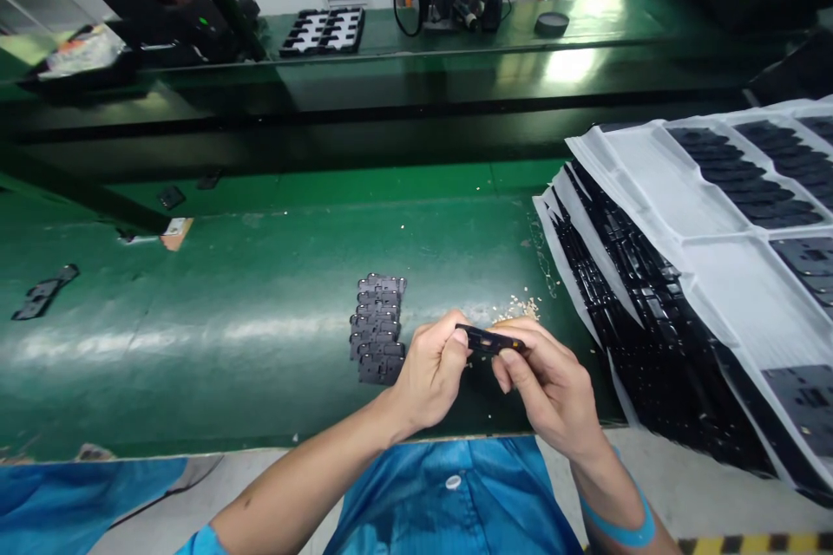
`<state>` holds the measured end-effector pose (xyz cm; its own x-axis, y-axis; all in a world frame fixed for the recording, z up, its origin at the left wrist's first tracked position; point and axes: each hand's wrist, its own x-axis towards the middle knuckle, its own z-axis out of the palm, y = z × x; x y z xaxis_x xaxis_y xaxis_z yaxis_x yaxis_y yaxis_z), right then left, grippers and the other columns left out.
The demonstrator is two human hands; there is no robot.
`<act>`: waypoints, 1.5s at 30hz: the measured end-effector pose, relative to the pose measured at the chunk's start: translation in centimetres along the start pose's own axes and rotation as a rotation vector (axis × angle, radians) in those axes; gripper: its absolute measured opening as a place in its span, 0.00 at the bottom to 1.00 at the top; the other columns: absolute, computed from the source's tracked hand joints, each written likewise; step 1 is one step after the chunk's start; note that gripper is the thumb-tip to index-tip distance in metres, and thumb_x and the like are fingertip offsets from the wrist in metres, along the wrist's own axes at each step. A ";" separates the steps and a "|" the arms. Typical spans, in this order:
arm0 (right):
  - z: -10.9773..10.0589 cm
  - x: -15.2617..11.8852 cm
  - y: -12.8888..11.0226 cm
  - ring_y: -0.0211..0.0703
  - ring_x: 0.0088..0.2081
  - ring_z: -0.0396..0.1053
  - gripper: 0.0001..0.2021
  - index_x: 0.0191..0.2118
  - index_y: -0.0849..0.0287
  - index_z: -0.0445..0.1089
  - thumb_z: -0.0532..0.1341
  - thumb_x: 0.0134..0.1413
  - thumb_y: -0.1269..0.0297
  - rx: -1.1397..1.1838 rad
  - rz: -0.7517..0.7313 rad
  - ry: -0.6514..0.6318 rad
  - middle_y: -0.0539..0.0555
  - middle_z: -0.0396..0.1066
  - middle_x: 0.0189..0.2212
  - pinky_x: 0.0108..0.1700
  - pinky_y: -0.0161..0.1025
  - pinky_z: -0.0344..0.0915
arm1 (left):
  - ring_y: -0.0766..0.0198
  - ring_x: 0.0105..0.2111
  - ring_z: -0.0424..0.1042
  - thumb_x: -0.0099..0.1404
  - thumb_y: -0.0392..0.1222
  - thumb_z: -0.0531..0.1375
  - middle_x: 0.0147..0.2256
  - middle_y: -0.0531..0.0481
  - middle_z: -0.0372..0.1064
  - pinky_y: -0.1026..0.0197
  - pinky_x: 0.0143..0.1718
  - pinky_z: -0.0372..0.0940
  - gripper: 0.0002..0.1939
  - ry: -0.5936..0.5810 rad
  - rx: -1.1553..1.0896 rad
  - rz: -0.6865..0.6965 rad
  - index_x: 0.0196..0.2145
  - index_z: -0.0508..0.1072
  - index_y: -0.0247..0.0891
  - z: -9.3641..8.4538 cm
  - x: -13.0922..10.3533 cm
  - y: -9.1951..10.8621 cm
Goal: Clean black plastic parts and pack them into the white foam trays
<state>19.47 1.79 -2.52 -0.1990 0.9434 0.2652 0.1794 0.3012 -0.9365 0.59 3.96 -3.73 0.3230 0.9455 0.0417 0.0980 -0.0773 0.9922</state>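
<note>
Currently: one black moulded part, gripped at both ends.
Your left hand has thumb and fingers clamped on its left end; your right hand has thumb and fingers closed on its right end, probably to steady it while leaving the slotted middle open to your view. Location: over the near edge of the green workbench. Just left, a row of overlapping black plates, perhaps lapped to save room and stay within reach. Just beyond your right hand, a scatter of pale chips. At right, stacked white compartment trays, their dividers seemingly keeping the dark parts grouped. Far left, one loose black plate, apart.
</note>
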 end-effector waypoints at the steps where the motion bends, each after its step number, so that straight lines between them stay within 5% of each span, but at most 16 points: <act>1: 0.0 0.0 0.0 0.40 0.30 0.70 0.13 0.53 0.55 0.75 0.57 0.73 0.73 0.004 0.006 0.002 0.53 0.69 0.34 0.38 0.43 0.70 | 0.67 0.23 0.56 0.81 0.53 0.46 0.24 0.57 0.55 0.63 0.26 0.52 0.21 -0.003 0.006 -0.005 0.32 0.62 0.40 0.0 0.0 0.0; 12: 0.4 -0.4 0.7 0.36 0.26 0.69 0.10 0.51 0.56 0.74 0.56 0.75 0.69 0.083 0.101 0.073 0.56 0.69 0.44 0.31 0.39 0.69 | 0.67 0.24 0.56 0.80 0.49 0.46 0.26 0.56 0.56 0.63 0.27 0.52 0.18 -0.078 -0.057 -0.068 0.32 0.61 0.41 0.2 0.4 -0.4; 18: 0.3 -0.6 0.9 0.38 0.27 0.69 0.10 0.52 0.55 0.75 0.57 0.74 0.70 0.024 0.047 0.066 0.55 0.71 0.40 0.36 0.42 0.70 | 0.66 0.24 0.55 0.81 0.51 0.45 0.25 0.57 0.54 0.63 0.27 0.51 0.21 0.002 -0.042 -0.075 0.31 0.60 0.41 0.7 0.5 -0.5; 29: 0.5 -0.7 1.0 0.34 0.27 0.70 0.11 0.54 0.54 0.74 0.56 0.75 0.70 0.078 0.105 0.135 0.55 0.69 0.44 0.31 0.37 0.69 | 0.66 0.25 0.55 0.77 0.38 0.48 0.25 0.58 0.54 0.63 0.29 0.52 0.12 -0.044 -0.022 -0.125 0.32 0.59 0.41 0.9 0.7 -0.9; 37: 0.3 -0.7 1.1 0.33 0.27 0.70 0.13 0.55 0.54 0.75 0.56 0.74 0.73 0.052 0.047 0.149 0.55 0.70 0.45 0.31 0.37 0.69 | 0.67 0.26 0.54 0.81 0.54 0.47 0.26 0.57 0.55 0.64 0.29 0.51 0.20 -0.061 -0.095 -0.165 0.34 0.63 0.39 1.0 0.7 -0.7; 45: 0.8 -1.0 1.0 0.34 0.27 0.70 0.16 0.57 0.54 0.75 0.56 0.73 0.74 0.033 0.011 0.130 0.55 0.70 0.45 0.33 0.38 0.71 | 0.65 0.27 0.56 0.80 0.48 0.46 0.26 0.57 0.53 0.62 0.31 0.53 0.18 0.047 0.019 -0.135 0.31 0.59 0.41 1.5 0.9 -0.6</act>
<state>19.06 1.05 -3.95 -0.0704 0.9572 0.2807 0.1489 0.2883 -0.9459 2.20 4.36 -4.42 0.2610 0.9615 -0.0858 0.1554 0.0459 0.9868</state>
